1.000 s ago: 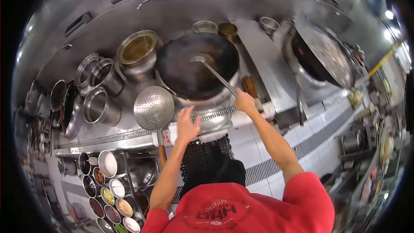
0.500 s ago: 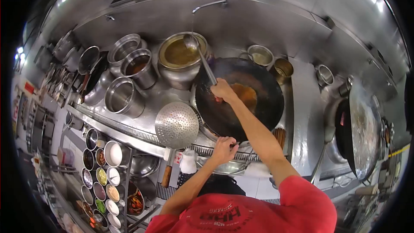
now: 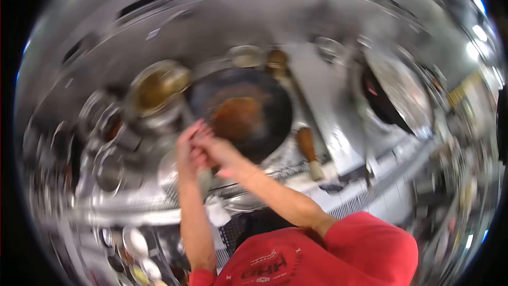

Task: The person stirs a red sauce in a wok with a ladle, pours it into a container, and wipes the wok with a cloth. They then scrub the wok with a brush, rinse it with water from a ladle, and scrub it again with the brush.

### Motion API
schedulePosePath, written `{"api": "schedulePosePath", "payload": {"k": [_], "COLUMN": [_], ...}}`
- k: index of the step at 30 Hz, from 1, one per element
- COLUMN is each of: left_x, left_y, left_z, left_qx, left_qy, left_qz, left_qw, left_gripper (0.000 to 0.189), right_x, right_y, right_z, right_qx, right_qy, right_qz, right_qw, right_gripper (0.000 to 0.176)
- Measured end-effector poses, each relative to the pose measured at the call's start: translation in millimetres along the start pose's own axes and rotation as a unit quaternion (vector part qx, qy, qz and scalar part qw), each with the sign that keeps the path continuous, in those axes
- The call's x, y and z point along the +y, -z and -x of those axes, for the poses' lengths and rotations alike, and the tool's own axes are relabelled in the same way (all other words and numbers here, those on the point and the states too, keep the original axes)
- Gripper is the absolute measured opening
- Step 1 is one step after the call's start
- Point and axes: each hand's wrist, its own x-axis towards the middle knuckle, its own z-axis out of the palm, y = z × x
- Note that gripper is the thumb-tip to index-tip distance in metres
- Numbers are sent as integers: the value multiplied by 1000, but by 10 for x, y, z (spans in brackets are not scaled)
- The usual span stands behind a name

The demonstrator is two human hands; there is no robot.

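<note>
Our left hand (image 3: 191,145) and right hand (image 3: 219,153) meet at centre-left, beside the wok (image 3: 254,111) holding brown liquid. Blur hides whether they grip anything.

Left hand (image 3: 189,147), right hand (image 3: 219,154) close together by wok (image 3: 274,107); brown liquid (image 3: 238,119) inside.

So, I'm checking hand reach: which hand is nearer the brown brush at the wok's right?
Right. The right hand is left of the brush, by the wok's near-left edge; the left hand is farther left.
</note>
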Motion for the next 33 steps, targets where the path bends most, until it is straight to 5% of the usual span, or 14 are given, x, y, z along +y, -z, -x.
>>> {"api": "schedulePosePath", "payload": {"k": [1,3,6,8,9,11,13,17,19,21,23,25,27,33], "left_x": [-43,-133,-293,-464,-548,-706,-774,-874,-919,-858,-837,-940,-968,-876], "left_y": [-41,52,96,201,262,349,309,344,394,345,357,460,474,402], "left_z": [66,141,371,507,552,614,656,645,728,852,1078,1154,1176,1053], "left_qx": [69,-150,-124,-105,-106,-83,-110,-102,-51,-3,33,37,24,30], "left_qy": [62,99,167,187,207,238,236,246,239,236,229,202,208,184], "left_qz": [20,131,176,198,229,223,205,203,185,165,162,193,319,488], "left_qw": [995,975,962,956,945,942,944,942,952,958,959,959,924,853], "left_gripper": [23,20,26,28,26,26,22,19,20,22,28,30,29,42], "right_x": [48,12,-44,-58,-66,69,33,-25,-125,-396,-791,-1171,-1151,-997], "right_y": [66,458,1397,2118,2218,2494,2611,2732,2816,2639,2499,2010,1747,827], "right_z": [214,588,942,1250,1420,1490,1478,1459,1529,1662,1619,1234,635,-531], "right_qx": [-86,-83,250,435,462,454,391,392,341,269,248,202,84,-59], "right_qy": [28,19,277,123,-22,-68,-81,-44,121,172,217,261,250,85], "right_qz": [-43,197,586,735,703,780,710,716,87,90,349,643,718,960], "right_qw": [995,977,719,505,541,425,580,575,928,943,877,691,644,260], "right_gripper": [21,30,39,50,61,81,83,70,62,59,58,56,53,35]}}
